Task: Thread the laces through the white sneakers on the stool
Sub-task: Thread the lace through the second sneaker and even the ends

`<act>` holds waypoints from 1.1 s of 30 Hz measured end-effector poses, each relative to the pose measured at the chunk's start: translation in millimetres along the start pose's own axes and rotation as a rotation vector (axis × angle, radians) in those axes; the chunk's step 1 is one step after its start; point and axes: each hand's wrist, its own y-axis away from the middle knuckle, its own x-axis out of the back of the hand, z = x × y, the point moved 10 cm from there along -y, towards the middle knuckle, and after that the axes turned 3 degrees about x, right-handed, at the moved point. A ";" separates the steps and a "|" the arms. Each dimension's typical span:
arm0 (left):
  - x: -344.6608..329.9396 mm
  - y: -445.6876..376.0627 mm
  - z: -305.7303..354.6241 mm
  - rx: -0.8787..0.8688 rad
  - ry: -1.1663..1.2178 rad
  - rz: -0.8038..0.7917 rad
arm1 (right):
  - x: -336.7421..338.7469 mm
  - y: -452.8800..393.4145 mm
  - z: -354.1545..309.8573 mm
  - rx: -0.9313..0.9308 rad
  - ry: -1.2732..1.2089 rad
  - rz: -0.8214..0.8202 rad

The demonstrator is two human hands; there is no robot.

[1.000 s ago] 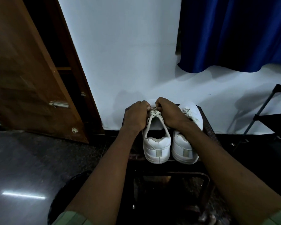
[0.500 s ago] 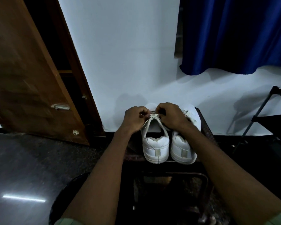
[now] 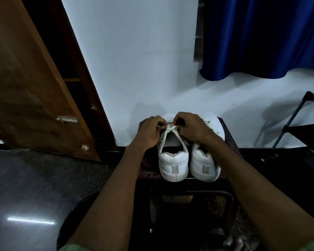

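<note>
**Lacing the left shoe — near the top holes**

The room first: white wall [image 3: 143, 60] at the back, wooden door [image 3: 25, 87] at the left, blue curtain [image 3: 261, 37] upper right, dark rack [image 3: 297, 124] at the right edge. The stool [image 3: 228, 134] stands against the wall, w/ both shoes side by side on its top, heels toward the camera.

Left shoe [image 3: 173, 165] is the one in work; right shoe [image 3: 205, 167] just beside it, partly under the right forearm, some lace showing near its toe. How far that one is laced — can't tell.

Both hands meet over the left shoe's tongue. Left hand [image 3: 150, 132] has fingers curled, pinching the lace [image 3: 169, 128] from the left; right hand [image 3: 190, 127] is curled too and pinches it from the right. Two strands run down from the crossing toward the shoe's sides.

Step in hand, as I judge it: pulling a crossing snug around the upper holes. Lower rows are hidden by the hands.

Next move prob. calls for keeping tension w/ one hand while the other finds a lace tip and feeds it into the next free hole. Tips are tiny and the light is dim, so aim is the hard bit.
</note>
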 end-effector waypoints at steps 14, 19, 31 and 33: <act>6.4 0.9 -2.6 0.070 -0.073 0.104 | 6.5 6.7 -6.3 -0.007 -0.023 0.079; 6.7 1.8 -15.4 0.090 0.276 -0.007 | 20.2 9.1 -4.2 -0.059 -0.094 0.064; 8.2 7.7 7.2 -0.019 0.006 0.061 | 6.3 10.6 -15.7 -0.030 0.077 0.028; 11.1 8.1 7.6 -0.008 -0.025 0.089 | 8.6 11.1 -13.9 -0.040 0.064 0.040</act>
